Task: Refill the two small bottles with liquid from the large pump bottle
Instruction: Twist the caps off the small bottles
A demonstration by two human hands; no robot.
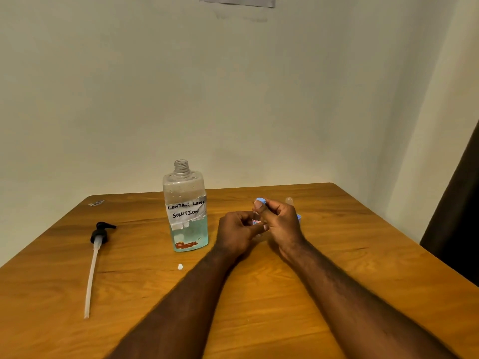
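Note:
The large clear bottle (185, 208) stands uncapped on the wooden table (337, 255), taped with a handwritten "Contact Lens Solution" label and roughly a third full of blue liquid. Its black pump with long tube (96, 252) lies to the left. My left hand (237, 235) grips a small clear bottle (256, 220) by its body. My right hand (278, 221) pinches that bottle's blue cap (260, 202) at the top. Behind my right hand stands a second small bottle (289, 201), open-topped, with a blue cap (298, 217) beside it, both mostly hidden.
A small white plug (180, 266) lies on the table in front of the large bottle. A scrap of foil wrapper (96, 202) sits at the far left corner. The wall rises right behind the table; a dark curtain (458, 216) hangs at the right.

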